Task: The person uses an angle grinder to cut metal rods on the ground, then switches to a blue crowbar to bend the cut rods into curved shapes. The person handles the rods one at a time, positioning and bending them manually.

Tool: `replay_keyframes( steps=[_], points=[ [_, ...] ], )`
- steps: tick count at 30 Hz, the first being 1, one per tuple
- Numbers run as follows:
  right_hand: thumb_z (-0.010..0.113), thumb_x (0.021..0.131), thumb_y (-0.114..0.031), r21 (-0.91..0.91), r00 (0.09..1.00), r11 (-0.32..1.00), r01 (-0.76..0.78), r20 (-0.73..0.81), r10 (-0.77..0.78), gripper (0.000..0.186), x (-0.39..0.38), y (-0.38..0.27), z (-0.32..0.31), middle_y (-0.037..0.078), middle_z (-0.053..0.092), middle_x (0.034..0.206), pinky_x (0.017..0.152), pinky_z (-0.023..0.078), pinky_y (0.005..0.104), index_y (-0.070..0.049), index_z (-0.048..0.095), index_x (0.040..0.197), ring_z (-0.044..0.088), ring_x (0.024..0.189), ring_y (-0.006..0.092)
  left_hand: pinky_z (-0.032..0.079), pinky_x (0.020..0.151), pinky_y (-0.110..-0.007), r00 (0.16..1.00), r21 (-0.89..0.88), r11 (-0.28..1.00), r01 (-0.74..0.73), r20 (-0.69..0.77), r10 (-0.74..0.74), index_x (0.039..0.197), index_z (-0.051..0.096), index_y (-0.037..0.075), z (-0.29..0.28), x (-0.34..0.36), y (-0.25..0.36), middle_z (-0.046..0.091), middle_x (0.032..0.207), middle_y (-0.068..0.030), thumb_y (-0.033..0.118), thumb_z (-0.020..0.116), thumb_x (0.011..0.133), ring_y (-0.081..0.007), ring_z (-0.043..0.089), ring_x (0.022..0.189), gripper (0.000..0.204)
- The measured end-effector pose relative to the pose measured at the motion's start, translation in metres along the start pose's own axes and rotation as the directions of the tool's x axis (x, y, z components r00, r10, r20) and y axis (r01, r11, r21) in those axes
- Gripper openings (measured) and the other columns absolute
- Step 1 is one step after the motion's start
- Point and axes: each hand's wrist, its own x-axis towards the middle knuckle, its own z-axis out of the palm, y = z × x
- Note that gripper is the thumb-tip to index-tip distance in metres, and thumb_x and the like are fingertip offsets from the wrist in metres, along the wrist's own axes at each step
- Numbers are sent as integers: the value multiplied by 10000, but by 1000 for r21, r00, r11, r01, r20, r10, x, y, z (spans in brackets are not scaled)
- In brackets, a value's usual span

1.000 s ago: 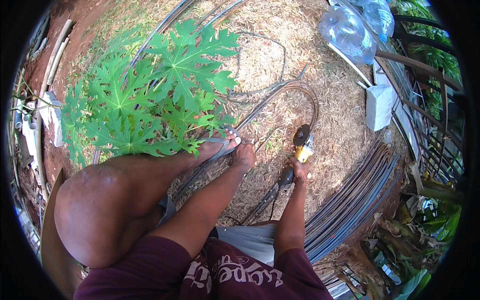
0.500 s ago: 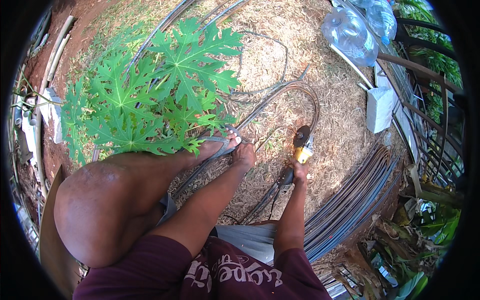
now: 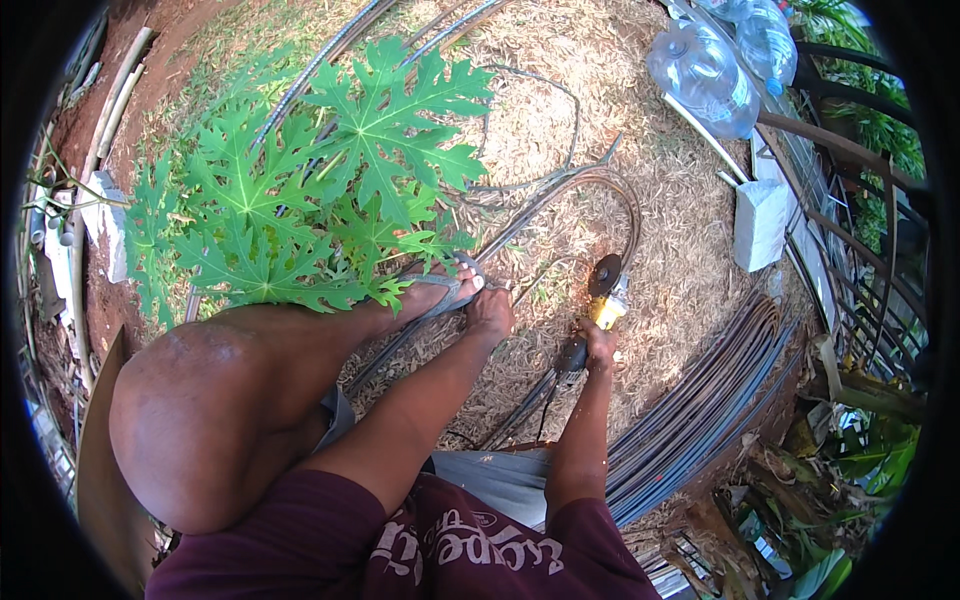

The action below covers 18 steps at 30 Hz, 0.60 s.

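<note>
My right hand (image 3: 598, 343) is wrapped round the body of a yellow and black angle grinder (image 3: 605, 312). Its dark cutting disc (image 3: 606, 274) stands by the bend of the looped metal rods (image 3: 632, 212), and small orange sparks show around it. A thin metal rod (image 3: 545, 277) arcs over the ground from my left hand (image 3: 490, 311) toward the disc. That hand is closed on it, low beside my sandalled foot (image 3: 462, 284), which rests at the bundle of rods. The fingertips of my left hand are partly hidden.
Green lobed leaves (image 3: 385, 120) spread over my foot's left side. A pile of bent rods (image 3: 700, 400) lies to the right. Clear plastic bottles (image 3: 705, 80), a white block (image 3: 760, 225) and a dark metal frame (image 3: 850, 225) stand farther right. Dry clippings (image 3: 540, 120) cover the ground.
The view has shifted very slightly. Both hands keep their holds, and the grinder stays almost in the same place with sparks still flying.
</note>
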Motion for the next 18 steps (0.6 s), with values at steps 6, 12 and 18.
replay_keyframes(
  steps=[6, 12, 18],
  points=[
    [747, 840, 10, 73, 997, 997, -29, 79, 23, 334, -1, 2, -6, 108, 707, 850, 559, 574, 367, 11, 601, 1141, 685, 625, 239, 583, 956, -526, 1000, 2, 1000, 10, 17, -11, 1054, 782, 7, 1, 3, 0, 738, 1104, -309, 161, 660, 928, -464, 724, 1079, 234],
    [773, 816, -47, -60, 999, 997, -49, -21, 48, 326, -7, -13, 3, 86, 691, 836, 591, 566, 365, 3, 620, 1100, 688, 675, 230, 586, 958, -521, 999, 2, 1000, 12, 38, -12, 1054, 783, 10, -3, 1, 2, 742, 1104, -302, 153, 661, 929, -458, 723, 1091, 226],
    [794, 809, -76, 19, 998, 999, 43, 55, -44, 336, -7, -8, -1, 65, 700, 842, 610, 547, 332, -8, 640, 1100, 688, 695, 208, 588, 957, -518, 999, 4, 1000, 27, 44, -27, 1064, 784, 11, -4, 0, 3, 743, 1115, -295, 138, 658, 929, -450, 724, 1097, 224]
  ],
)
